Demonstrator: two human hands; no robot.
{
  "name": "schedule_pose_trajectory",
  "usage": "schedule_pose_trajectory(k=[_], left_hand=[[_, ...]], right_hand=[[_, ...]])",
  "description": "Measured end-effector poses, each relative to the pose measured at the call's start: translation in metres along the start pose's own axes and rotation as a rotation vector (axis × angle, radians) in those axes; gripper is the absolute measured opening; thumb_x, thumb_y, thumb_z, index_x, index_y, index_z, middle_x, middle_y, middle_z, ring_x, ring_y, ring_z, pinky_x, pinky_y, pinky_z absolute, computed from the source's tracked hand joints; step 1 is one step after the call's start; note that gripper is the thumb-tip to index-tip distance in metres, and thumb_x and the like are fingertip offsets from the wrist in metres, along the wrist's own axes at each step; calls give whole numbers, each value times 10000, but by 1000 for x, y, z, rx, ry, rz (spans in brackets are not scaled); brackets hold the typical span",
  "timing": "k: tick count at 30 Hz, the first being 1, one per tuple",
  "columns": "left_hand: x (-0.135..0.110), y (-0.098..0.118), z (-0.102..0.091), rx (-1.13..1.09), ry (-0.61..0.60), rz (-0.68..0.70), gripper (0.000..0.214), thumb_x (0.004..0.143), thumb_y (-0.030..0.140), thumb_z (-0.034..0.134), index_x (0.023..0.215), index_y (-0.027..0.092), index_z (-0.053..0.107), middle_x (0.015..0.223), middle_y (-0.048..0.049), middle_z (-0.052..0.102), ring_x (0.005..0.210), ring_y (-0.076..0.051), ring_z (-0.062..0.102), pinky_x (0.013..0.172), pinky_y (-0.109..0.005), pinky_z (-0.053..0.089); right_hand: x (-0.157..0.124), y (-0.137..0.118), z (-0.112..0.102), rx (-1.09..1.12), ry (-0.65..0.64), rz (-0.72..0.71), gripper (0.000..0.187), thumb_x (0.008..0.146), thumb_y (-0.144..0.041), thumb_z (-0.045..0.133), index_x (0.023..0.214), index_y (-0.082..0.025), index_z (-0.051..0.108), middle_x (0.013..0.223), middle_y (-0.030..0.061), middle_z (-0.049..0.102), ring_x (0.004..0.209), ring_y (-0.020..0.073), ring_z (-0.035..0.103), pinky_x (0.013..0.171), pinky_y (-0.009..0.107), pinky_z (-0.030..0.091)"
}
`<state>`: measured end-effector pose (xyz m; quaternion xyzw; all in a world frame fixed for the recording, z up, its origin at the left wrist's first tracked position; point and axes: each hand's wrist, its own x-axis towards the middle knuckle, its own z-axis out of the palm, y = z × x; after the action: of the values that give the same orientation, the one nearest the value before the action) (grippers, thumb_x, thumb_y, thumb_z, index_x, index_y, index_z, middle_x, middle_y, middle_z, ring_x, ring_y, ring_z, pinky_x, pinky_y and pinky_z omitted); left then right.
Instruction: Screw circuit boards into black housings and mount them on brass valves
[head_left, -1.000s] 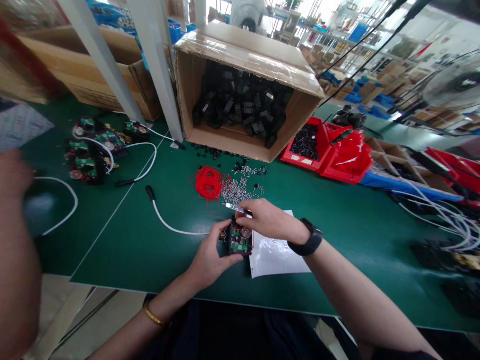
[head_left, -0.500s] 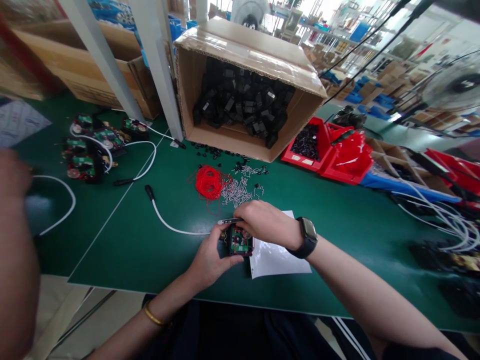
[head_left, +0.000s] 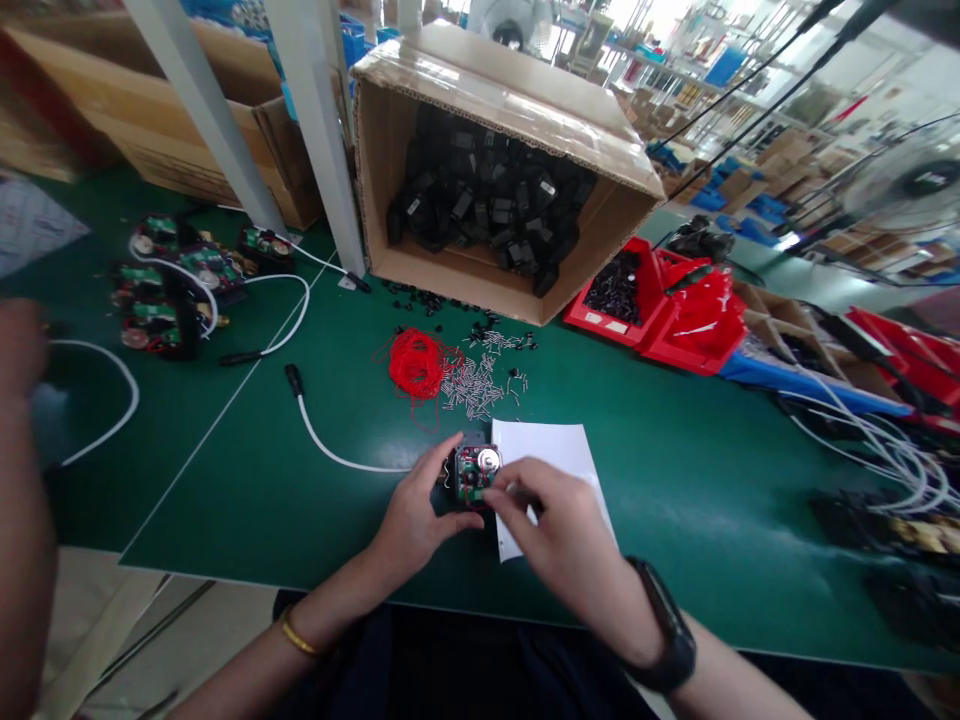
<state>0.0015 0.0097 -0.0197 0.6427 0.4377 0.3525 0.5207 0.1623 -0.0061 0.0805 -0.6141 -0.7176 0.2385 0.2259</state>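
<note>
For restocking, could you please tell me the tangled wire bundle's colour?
The tangled wire bundle is red; head view.

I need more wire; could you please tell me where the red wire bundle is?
Head view, centre: the red wire bundle lies on the green table, just left of the metal pins, before the cardboard box.

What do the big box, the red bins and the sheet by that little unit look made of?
Box: brown corrugated cardboard, matte, fluted edge showing, glossy tape on top. Red bins: probably moulded plastic, smooth and shiny. Sheet by the unit in the left hand: likely paper, white, flat, thin.
</note>
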Motion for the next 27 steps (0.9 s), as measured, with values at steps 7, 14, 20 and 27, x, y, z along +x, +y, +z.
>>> schedule_pose_trajectory(k=[7, 14, 20, 27], left_hand=[[-1, 10, 2, 106, 34, 34, 691, 705, 382, 689, 1305, 181, 411, 1283, -114, 523, 1163, -272, 510, 1007, -384, 393], [-2, 9, 3, 143, 55, 54, 634, 704, 363, 659, 1264, 162, 441, 1256, -135, 543, 1135, -271, 532, 990, -397, 415], [-2, 0, 7, 132, 66, 65, 657, 713, 405, 657, 1279, 165, 422, 1261, -133, 537, 1145, -278, 521, 991, -421, 412], [-3, 2, 4, 91, 52, 28, 718, 684, 393, 721, 1296, 210, 392, 1291, -101, 512, 1180, -264, 493, 1010, -419, 391]], right_hand=[[-34, 2, 44, -174, 41, 61, 120, 841, -120, 487, 876, -172, 590, 784, 72, 644, 685, 206, 629, 585, 279, 442], [-30, -5, 50, -211, 175, -34, 163, 878, -143, 434, 814, -183, 578, 715, 45, 631, 600, 181, 615, 514, 265, 396], [-35, 0, 54, -241, 236, -76, 227, 936, -218, 384, 856, -182, 594, 694, 43, 606, 572, 178, 592, 478, 264, 391], [-56, 23, 37, -156, 135, -225, 269, 925, -145, 412, 1149, -207, 547, 858, 65, 590, 598, 132, 578, 491, 219, 443]])
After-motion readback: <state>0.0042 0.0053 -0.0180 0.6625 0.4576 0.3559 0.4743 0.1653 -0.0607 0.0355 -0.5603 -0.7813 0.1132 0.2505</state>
